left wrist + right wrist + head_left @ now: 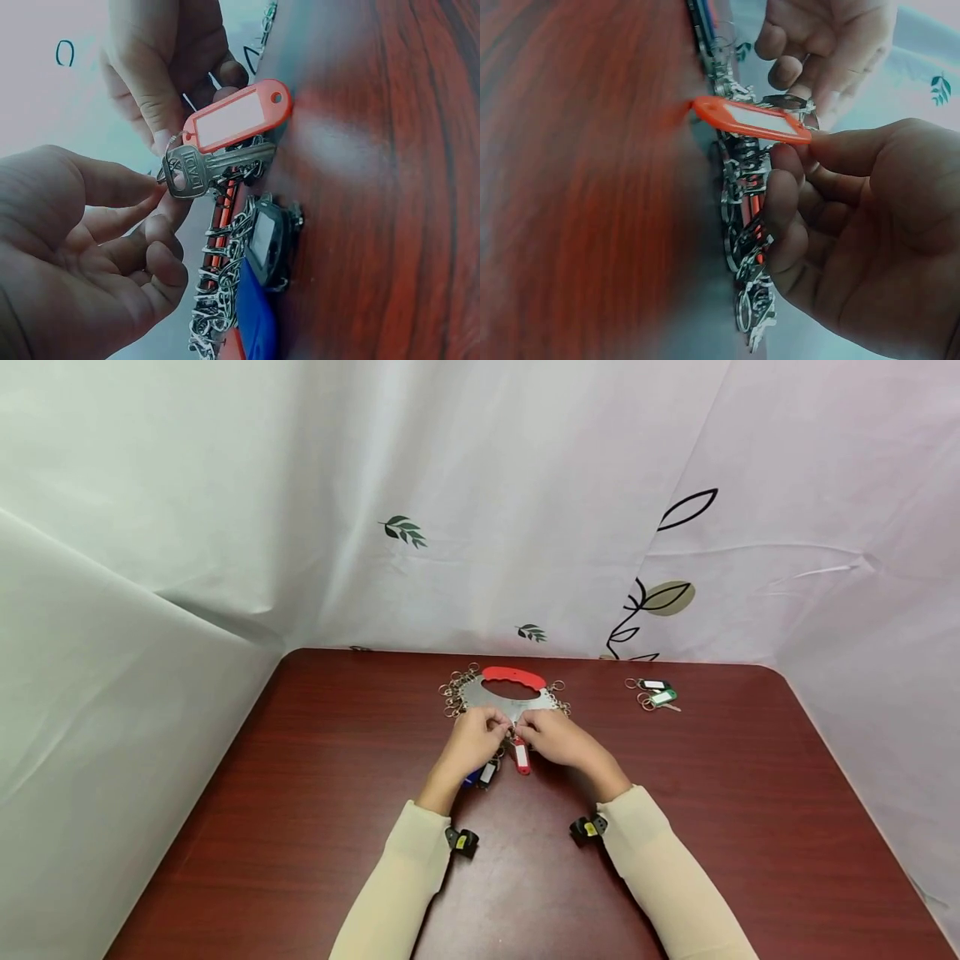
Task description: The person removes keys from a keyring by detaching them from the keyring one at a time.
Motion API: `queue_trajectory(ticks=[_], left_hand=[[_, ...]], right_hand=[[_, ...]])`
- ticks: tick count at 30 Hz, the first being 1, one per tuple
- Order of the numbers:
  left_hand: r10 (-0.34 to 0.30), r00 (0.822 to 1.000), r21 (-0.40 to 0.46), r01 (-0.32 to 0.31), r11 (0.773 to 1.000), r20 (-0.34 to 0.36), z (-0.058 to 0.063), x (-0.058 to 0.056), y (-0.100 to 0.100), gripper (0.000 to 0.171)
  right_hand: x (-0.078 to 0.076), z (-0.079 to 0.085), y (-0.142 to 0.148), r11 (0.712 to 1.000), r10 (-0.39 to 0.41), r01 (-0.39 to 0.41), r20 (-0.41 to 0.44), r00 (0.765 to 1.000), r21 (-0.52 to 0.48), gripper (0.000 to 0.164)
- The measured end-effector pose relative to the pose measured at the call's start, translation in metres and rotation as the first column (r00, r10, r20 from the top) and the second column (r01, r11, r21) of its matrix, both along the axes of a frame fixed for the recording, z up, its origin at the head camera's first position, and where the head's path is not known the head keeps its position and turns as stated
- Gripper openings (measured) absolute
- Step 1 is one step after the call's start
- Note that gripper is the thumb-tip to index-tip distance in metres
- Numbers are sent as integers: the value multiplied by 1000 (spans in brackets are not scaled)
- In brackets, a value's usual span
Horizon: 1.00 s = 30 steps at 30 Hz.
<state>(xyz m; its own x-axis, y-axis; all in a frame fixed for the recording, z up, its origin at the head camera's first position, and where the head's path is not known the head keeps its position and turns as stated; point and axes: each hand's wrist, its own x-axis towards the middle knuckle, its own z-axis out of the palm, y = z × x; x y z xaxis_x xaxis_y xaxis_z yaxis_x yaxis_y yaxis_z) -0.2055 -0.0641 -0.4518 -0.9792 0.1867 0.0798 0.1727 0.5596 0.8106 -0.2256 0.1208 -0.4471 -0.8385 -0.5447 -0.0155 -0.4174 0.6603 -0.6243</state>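
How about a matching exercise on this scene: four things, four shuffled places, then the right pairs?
Things
1. Red oblong plastic key tag
2. Green plastic key tag
3. Curved red plastic handle
4. Blue plastic key tag

Places
A. On the red-brown wood-grain tabletop, right of the silver metal plate
B. Partly hidden by the left wrist in the head view
C. At the fingertips of the left hand and right hand
D. Along the plate's far side

Right pairs: 1-C, 2-A, 3-D, 4-B

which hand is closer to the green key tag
Right. The right hand is left of the green key tag, not touching it; the left hand is farther left, past the right hand.
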Motion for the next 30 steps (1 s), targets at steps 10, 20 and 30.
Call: queue_trajectory(ticks=[10,20,30], left_hand=[[-12,1000,104,11,995,10,4,-1,-5,11],[40,999,90,-39,995,-8,6,-1,-7,11],[46,998,84,-43,996,-40,5,0,-3,7]], right_hand=[[-2,7,-3,997,-36,42,89,995,-66,24],[-3,6,-4,986,-62,77,106,992,-150,24],[-1,4,-6,979,-90,102,70,993,-176,14]])
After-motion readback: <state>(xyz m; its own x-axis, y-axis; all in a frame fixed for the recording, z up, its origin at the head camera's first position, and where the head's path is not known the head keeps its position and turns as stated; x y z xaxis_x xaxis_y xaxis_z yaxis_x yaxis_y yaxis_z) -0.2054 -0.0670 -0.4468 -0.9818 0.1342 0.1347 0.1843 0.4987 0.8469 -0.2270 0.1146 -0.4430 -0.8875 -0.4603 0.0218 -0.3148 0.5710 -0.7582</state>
